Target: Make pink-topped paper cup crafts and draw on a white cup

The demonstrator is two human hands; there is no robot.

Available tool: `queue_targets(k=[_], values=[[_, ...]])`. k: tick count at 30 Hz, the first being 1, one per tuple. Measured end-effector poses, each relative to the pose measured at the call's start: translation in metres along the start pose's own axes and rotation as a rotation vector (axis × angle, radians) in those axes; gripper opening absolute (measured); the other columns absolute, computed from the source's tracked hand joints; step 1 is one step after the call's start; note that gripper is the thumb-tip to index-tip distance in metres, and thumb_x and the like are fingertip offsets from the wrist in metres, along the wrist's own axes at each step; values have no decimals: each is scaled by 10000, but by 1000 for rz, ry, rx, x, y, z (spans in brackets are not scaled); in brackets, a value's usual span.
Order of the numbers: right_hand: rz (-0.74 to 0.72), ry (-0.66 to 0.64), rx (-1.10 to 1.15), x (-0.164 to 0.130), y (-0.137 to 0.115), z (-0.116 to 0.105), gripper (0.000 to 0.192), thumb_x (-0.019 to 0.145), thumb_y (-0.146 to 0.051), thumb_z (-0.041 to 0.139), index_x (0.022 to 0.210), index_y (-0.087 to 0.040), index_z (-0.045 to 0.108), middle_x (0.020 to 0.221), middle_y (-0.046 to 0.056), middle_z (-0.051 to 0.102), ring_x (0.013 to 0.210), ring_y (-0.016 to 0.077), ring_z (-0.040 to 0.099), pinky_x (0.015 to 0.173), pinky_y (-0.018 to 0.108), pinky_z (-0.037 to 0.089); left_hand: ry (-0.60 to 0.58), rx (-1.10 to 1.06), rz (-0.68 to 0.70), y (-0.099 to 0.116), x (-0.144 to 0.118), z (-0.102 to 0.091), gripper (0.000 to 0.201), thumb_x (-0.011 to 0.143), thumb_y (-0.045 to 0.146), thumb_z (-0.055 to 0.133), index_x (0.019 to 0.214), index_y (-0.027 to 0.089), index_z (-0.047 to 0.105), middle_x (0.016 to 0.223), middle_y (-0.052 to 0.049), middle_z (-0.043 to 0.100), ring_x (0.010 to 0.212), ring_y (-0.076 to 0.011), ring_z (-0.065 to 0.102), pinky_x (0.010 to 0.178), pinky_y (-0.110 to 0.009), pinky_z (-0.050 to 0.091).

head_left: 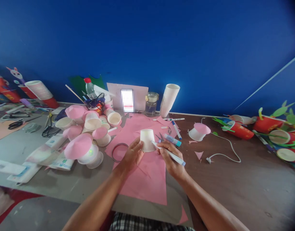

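Note:
My left hand grips a white paper cup turned upside down above a pink paper sheet. In my right hand is a white marker with a blue cap, its tip touching the cup's right side. Just behind the right hand lie a blue-capped glue stick and small scissors.
Several white cups with pink paper cones crowd the left. A stack of white cups, a glass jar and a phone stand at the back. A white cable and red cups with green cutouts lie right.

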State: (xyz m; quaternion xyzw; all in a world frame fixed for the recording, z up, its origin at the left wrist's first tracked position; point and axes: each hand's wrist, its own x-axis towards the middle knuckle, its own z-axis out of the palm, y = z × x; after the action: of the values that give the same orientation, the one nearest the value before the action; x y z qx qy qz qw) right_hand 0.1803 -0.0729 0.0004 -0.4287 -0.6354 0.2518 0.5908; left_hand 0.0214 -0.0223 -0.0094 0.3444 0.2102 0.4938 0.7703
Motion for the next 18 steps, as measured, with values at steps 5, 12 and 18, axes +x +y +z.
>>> queue_targets(k=[5, 12, 18], values=[[27, 17, 11, 0, 0, 0, 159, 921, -274, 519, 965, -208, 656, 781, 29, 646, 661, 142, 602, 599, 268, 503, 5, -18, 5, 0, 0, 1, 388, 764, 316, 743, 1105, 145, 671, 994, -95, 714, 1002, -228, 627, 913, -339, 440], [38, -33, 26, -4, 2, -1, 181, 925, -308, 515, 965, -210, 663, 839, 49, 652, 696, 160, 617, 626, 293, 520, 6, -17, 1, 1, 0, 1, 286, 759, 318, 748, 979, 141, 702, 931, -81, 720, 976, -220, 636, 902, -326, 444], [51, -26, 52, -6, 1, -2, 165, 930, -289, 508, 992, -223, 646, 748, 12, 614, 642, 140, 580, 581, 262, 492, 7, -11, 17, 1, 1, 0, 220, 781, 324, 727, 921, 155, 707, 873, -56, 716, 934, -196, 640, 879, -302, 446]])
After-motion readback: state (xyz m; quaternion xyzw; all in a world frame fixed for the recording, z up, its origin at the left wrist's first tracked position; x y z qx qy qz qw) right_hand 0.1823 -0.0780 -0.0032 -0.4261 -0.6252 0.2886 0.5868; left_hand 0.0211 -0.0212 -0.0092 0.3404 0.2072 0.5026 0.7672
